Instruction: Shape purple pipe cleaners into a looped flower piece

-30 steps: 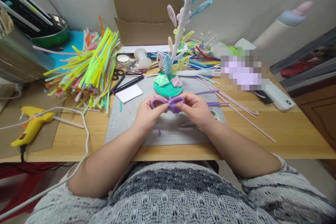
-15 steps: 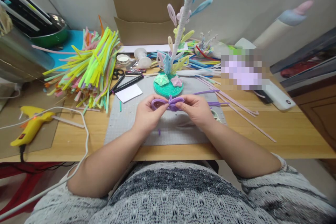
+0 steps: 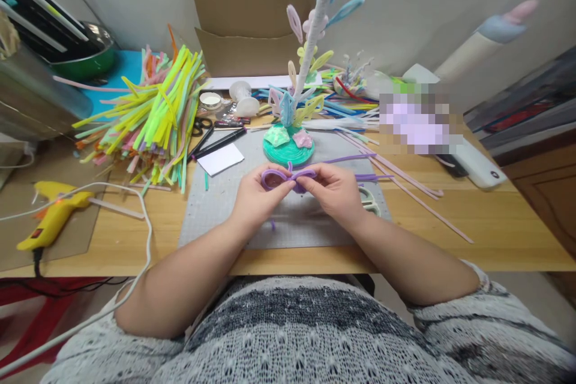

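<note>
Between my two hands is a purple pipe cleaner bent into loops, held above the grey cutting mat. My left hand pinches its middle and left loop between thumb and fingers. Its right side is pinched by my right hand, the thumb close to the left thumb. A short purple end sticks up at the centre. Just beyond stands a green round base bearing a white wrapped stem with pastel loops and flowers. Pale-handled scissors lie partly behind my right hand.
At left are a yellow glue gun with a white cord and a heap of colourful pipe cleaners. Black pens and a white card lie beyond my left hand. Pink pipe cleaners and a white device are at right.
My fingers have shifted slightly on the purple pipe cleaner; my thumbs are closer together and its upright end leans left. More of the scissors shows beside my right hand.
</note>
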